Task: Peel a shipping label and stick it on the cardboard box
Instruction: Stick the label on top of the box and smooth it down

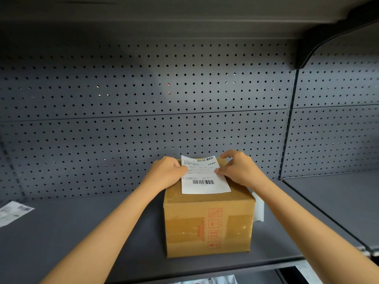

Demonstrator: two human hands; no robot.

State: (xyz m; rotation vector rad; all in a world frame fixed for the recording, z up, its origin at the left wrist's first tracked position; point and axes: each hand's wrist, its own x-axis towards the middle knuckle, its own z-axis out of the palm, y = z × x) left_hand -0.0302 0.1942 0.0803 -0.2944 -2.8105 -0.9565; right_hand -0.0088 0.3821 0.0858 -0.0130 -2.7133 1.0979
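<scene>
A brown cardboard box (207,224) with red printed symbols on its front stands on the grey shelf. A white shipping label (205,177) with two barcodes lies on the box's top face. My left hand (166,171) rests on the label's left edge with the thumb pressing on it. My right hand (238,167) touches the label's right edge with the fingertips, fingers spread. Both hands press on the label; neither grips it.
The grey metal shelf (102,232) has a perforated back wall (143,99). Another label sheet (14,212) lies at the far left of the shelf. A white piece of paper (259,208) shows behind the box's right side. An upright divider (287,124) separates a neighbouring shelf bay on the right.
</scene>
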